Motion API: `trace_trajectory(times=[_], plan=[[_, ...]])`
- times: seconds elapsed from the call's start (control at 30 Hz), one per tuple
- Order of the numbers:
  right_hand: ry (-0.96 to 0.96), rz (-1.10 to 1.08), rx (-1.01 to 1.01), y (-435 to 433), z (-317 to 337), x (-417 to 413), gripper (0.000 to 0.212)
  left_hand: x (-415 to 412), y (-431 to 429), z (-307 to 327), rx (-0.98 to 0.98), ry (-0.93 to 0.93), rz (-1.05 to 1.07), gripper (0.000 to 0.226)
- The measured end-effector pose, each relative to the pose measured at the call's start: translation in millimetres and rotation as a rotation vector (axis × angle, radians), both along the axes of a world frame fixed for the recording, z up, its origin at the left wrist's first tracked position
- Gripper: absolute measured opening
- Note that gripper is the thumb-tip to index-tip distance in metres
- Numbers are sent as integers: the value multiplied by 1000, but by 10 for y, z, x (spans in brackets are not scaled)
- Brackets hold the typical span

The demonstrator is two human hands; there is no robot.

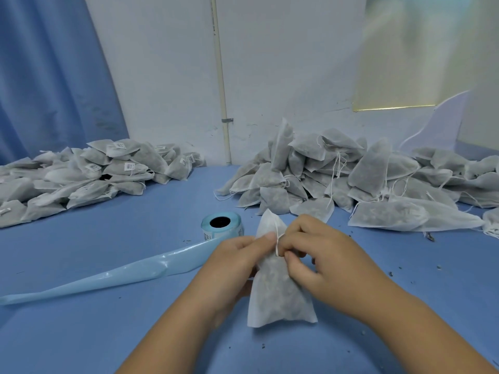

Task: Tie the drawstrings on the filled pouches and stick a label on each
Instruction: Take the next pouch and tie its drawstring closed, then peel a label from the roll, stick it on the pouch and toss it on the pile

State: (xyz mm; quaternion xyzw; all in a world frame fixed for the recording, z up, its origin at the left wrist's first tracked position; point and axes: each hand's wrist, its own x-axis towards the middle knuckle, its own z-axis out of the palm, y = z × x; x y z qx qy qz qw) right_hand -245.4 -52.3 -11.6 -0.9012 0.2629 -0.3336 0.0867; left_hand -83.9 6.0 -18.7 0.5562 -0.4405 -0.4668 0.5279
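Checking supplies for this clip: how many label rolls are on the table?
1: the label roll stands just beyond the left hand, its blue backing strip trailing left. Others could be hidden behind the pouch piles.

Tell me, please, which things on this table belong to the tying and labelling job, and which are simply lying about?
Belonging to the job:
pouch held in both hands, left and right
drawstring
label roll
untied pile
labelled pile

Lying about:
spent backing strip
dark crumbs
blue curtain
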Motion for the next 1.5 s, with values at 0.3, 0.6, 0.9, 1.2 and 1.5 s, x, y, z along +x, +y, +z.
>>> trace_trajectory(times=[0.3, 0.6, 0.9, 1.2, 1.5], plan=[[-417, 82, 387, -41, -32, 43, 38, 191, 42, 126, -2, 62, 95, 19], [-171, -130, 480, -78, -415, 280, 34, 900, 54, 98, 125, -522, 436, 18], [198, -11, 219, -540, -110, 917, 64, 984, -73, -131, 127, -674, 406, 28], [580, 72, 212, -776, -42, 1447, 63, 1248, 102, -78, 168, -708, 416, 24], [505, 50, 177, -815, -103, 1418, 28, 1362, 159, -45, 243, -649, 355, 26]])
